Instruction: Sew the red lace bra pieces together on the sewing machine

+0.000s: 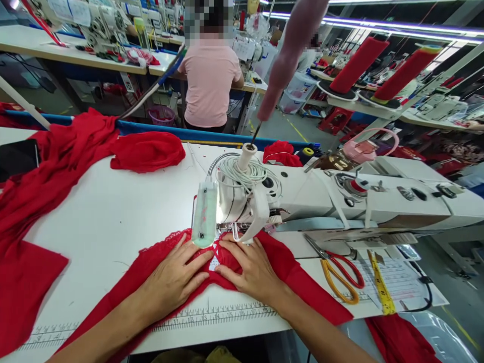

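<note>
**Desk:** What does the frame show?

**Operator:** A sewing station on a factory floor. My left hand (176, 280) and right hand (251, 269) lie flat on a red cloth (291, 269) at the near edge of the white table (113, 222), just in front of the sewing machine (340, 199). The fingers are stretched nearly straight, pressing down and gripping nothing.

**Desk:** How would the cloth handle?

**Operator:** I judge it light, thin and soft, with a lacy edge, so it is likely to slip and pucker. I'd use flat palms on either side of the needle rather than a pinch. Scissors (340, 275) and a tape measure (380, 287) lie to my right.
</note>
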`<act>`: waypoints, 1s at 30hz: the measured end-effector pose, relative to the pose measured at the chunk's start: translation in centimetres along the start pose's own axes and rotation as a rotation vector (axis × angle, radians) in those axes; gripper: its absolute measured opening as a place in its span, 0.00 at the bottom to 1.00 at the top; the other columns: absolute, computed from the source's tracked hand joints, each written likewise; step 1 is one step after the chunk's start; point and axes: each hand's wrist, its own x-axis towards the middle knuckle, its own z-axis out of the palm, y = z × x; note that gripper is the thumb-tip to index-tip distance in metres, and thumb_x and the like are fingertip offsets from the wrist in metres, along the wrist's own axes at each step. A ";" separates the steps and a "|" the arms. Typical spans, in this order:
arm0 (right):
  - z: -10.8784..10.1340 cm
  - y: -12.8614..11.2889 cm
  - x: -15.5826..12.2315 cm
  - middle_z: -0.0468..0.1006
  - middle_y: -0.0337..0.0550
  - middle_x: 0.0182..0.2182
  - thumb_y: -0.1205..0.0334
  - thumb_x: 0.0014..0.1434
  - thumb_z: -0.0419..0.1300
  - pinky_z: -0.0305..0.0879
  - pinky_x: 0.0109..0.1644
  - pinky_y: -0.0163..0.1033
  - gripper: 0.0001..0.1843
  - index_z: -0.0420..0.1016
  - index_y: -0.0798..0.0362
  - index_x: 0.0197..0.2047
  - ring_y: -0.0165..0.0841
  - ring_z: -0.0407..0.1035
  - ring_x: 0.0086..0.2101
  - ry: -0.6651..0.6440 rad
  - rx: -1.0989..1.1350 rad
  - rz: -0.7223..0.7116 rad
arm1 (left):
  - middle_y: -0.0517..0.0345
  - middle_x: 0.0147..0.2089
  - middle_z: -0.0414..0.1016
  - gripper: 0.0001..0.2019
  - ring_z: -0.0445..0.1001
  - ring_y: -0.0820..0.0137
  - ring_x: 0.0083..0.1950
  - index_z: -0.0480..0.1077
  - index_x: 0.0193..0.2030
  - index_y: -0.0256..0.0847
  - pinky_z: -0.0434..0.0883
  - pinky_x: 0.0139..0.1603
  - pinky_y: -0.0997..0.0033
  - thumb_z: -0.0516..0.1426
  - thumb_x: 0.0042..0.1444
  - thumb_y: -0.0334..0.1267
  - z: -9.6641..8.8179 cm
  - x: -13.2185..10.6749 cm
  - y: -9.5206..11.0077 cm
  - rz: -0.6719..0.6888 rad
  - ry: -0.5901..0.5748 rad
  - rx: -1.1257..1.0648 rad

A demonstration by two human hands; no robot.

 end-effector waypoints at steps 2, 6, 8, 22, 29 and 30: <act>0.2 0.2 -0.1 0.77 0.50 0.51 0.46 0.61 0.65 0.64 0.57 0.55 0.27 0.72 0.49 0.59 0.47 0.70 0.51 -0.006 0.011 0.017 | 0.45 0.65 0.69 0.21 0.69 0.58 0.64 0.64 0.65 0.40 0.72 0.63 0.52 0.52 0.69 0.44 -0.1 0.1 0.0 -0.017 -0.004 -0.002; 0.2 0.5 -0.2 0.76 0.50 0.52 0.41 0.57 0.66 0.65 0.57 0.56 0.32 0.72 0.46 0.60 0.49 0.68 0.53 -0.026 0.019 0.031 | 0.45 0.65 0.70 0.25 0.71 0.58 0.63 0.60 0.68 0.40 0.72 0.63 0.53 0.54 0.67 0.47 -0.4 0.2 0.0 -0.051 -0.033 -0.021; 0.1 0.5 -0.2 0.76 0.49 0.53 0.40 0.56 0.67 0.65 0.57 0.56 0.33 0.72 0.46 0.60 0.49 0.68 0.53 -0.021 0.026 0.030 | 0.45 0.64 0.70 0.26 0.71 0.58 0.63 0.60 0.67 0.40 0.73 0.62 0.54 0.54 0.67 0.48 -0.6 0.2 -0.1 -0.050 -0.039 -0.010; -0.3 0.3 0.2 0.77 0.50 0.45 0.36 0.54 0.67 0.67 0.52 0.51 0.33 0.75 0.48 0.56 0.46 0.69 0.46 0.015 0.014 0.031 | 0.46 0.63 0.70 0.21 0.70 0.53 0.64 0.65 0.64 0.46 0.76 0.57 0.50 0.55 0.67 0.45 -0.8 0.4 -0.4 0.021 -0.059 0.052; -0.5 0.4 0.2 0.77 0.48 0.49 0.42 0.59 0.65 0.66 0.55 0.51 0.28 0.73 0.46 0.59 0.45 0.69 0.50 0.009 0.029 -0.007 | 0.43 0.67 0.65 0.20 0.67 0.51 0.65 0.67 0.65 0.47 0.71 0.62 0.43 0.53 0.68 0.41 -1.0 0.6 -0.3 0.063 -0.070 0.045; -0.6 0.3 0.2 0.77 0.48 0.49 0.45 0.62 0.64 0.66 0.55 0.51 0.26 0.73 0.47 0.59 0.44 0.69 0.50 0.021 0.021 -0.015 | 0.42 0.66 0.66 0.19 0.68 0.51 0.65 0.67 0.65 0.46 0.70 0.62 0.41 0.52 0.68 0.40 -1.0 0.6 -0.1 0.073 -0.066 0.056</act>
